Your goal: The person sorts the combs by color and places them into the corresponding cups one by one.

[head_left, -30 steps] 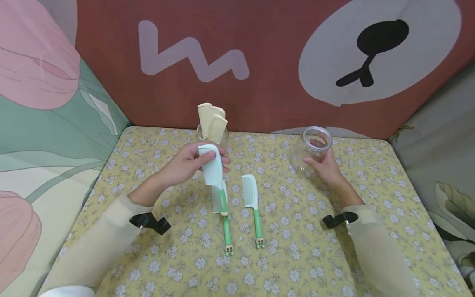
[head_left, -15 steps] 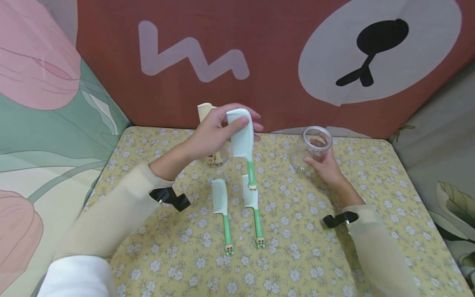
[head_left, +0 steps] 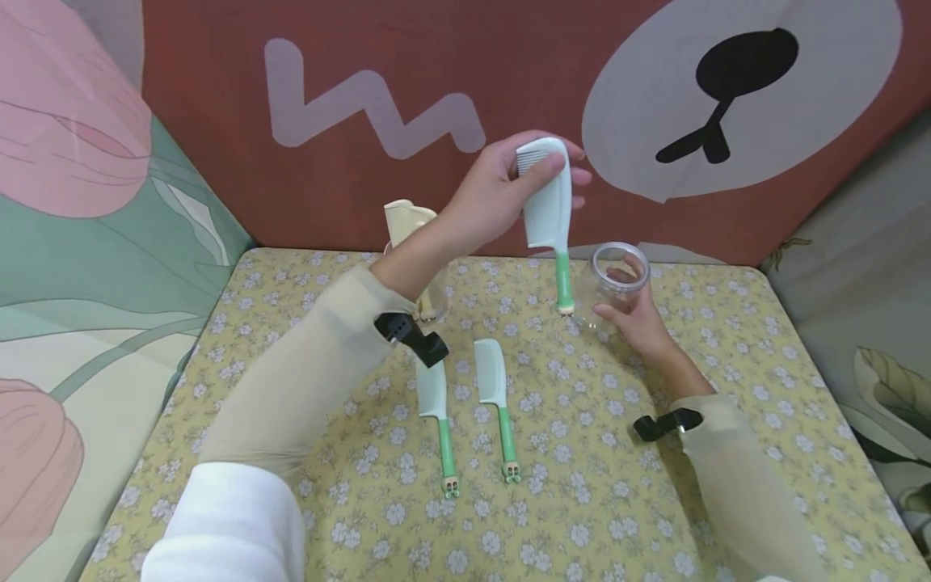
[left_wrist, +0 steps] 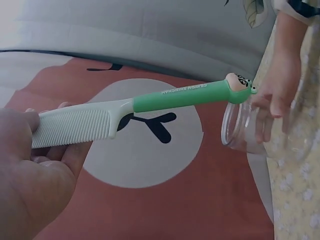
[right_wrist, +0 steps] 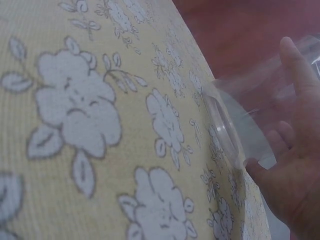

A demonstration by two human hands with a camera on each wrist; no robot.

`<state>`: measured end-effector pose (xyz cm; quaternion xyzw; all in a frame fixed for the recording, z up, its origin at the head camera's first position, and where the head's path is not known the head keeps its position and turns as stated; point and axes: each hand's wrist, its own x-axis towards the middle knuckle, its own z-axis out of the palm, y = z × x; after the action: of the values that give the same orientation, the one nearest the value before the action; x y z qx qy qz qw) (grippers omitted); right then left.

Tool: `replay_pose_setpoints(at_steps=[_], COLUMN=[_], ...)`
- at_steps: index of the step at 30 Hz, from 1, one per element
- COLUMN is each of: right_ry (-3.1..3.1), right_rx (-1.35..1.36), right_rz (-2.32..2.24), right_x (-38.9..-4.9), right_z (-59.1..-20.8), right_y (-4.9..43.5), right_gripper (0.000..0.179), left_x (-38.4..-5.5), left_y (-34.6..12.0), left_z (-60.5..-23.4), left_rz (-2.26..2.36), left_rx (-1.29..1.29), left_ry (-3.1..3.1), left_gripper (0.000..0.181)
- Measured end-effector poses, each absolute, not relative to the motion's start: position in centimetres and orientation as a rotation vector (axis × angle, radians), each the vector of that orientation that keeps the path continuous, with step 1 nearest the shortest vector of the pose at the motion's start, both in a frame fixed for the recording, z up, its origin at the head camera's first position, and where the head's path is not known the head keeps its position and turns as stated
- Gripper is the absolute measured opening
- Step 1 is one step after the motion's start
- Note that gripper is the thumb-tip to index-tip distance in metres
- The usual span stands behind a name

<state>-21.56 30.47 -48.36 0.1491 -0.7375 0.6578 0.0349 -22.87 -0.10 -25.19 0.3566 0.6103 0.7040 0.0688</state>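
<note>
My left hand (head_left: 494, 190) pinches a comb (head_left: 547, 206) by its pale mint toothed end, above the back of the table. Its green handle (left_wrist: 180, 98) points down, and the small character head at its tip is close to the rim of a clear round jar (head_left: 618, 279). The right hand (head_left: 640, 319) grips this jar round its side and holds it on the table, with its mouth facing up. Two matching mint and green combs lie side by side on the cloth, a left comb (head_left: 435, 404) and a right comb (head_left: 493, 376). My left forearm partly covers the left one.
Behind my left wrist stands a second clear jar (head_left: 442, 295), partly hidden, with cream combs (head_left: 406, 220) upright in it. A yellow flowered cloth (head_left: 582, 485) covers the table. A brown printed backdrop (head_left: 349, 202) rises right behind its back edge.
The left hand has carried the comb up and to the right, from in front of the cream combs to beside the jar in the right hand. The right hand has stayed put.
</note>
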Motion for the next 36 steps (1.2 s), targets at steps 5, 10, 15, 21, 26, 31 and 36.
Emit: replay_pose_setpoints(at_steps=[5,10,15,21,26,31,36], right_ry=[-2.279,-2.292,-2.280,-2.260,-2.295,-2.283,-2.333], right_rx=[0.442,0.446,0.437,0.462,0.462,0.426,0.384], right_rz=[2.013,2.019,2.025,2.061,2.021,2.028,1.978], right_x=[-21.4,-21.3,-21.3,-21.1,-21.1,-20.9,-20.8], right_z=[-48.3,-48.1,-47.9,-48.0,-47.9,-47.9,-47.9], right_y=[30.5,30.8,31.1,31.0,31.0,30.9,30.7], right_gripper=[0.090,0.091,0.091,0.091,0.093,0.093,0.092], left_x=[-23.9,-24.6,-25.2,-26.0,-26.2,-25.8,-25.6], left_y=[2.3,4.6,7.5,10.0,11.3,12.6,13.7], left_z=[-24.0,-23.1,-23.0,-24.8,-26.7,-28.7,-30.4], left_rz=[2.110,2.117,2.132,2.009,1.983,2.003,2.011], left_rx=[0.987,0.869,0.841,0.775,0.697,0.653,0.583], left_ry=[1.873,1.956,1.979,2.126,2.230,2.215,2.160], left_gripper=[0.028,0.028,0.029,0.031,0.031,0.032,0.033])
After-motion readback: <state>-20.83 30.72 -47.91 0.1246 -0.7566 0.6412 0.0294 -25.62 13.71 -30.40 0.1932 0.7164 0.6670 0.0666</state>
